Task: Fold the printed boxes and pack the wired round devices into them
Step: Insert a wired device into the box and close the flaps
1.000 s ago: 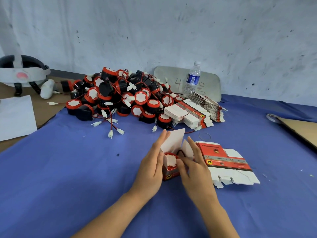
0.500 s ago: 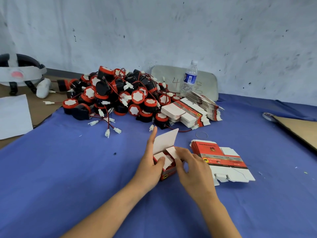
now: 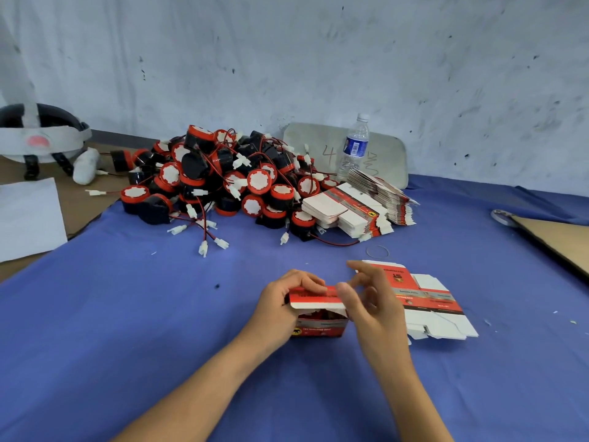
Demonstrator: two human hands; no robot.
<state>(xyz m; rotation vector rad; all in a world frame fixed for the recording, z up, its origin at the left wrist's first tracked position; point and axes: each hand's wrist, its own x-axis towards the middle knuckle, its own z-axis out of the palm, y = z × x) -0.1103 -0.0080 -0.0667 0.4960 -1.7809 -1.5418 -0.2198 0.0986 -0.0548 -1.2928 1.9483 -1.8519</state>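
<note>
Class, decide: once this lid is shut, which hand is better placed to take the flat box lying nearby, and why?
Likely right. The right hand sits directly beside the flat box; the left hand is on the far side, holding the folded box.

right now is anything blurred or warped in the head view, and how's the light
Head view: the right hand is motion-smeared at its fingers, and the box print is unreadable; the device pile looks sharper; wide-angle stretch grows toward the edges; light is soft and even on the blue cloth, faint shadows, no glare.
</note>
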